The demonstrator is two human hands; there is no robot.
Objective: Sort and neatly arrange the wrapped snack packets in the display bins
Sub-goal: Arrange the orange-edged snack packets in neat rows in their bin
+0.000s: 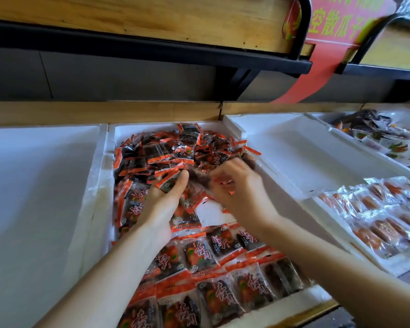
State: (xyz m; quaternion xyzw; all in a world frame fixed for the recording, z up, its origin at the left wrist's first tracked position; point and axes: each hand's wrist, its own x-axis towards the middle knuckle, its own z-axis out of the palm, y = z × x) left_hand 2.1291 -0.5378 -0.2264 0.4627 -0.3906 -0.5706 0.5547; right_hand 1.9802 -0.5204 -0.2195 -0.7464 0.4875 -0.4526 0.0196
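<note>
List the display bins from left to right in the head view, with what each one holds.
left white foam bin, no packets visible → middle foam bin, full of red-edged dark snack packets → white foam tray set at an angle → right foam bin with clear-wrapped orange snacks.

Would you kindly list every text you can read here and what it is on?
"空散瓜子": red banner, cut off at right.
"古月", as best I can tell: orange-edged snack packets.
Banner's top line, packets' small print: too blurred to read.
Clear packets at right: nothing legible.
</note>
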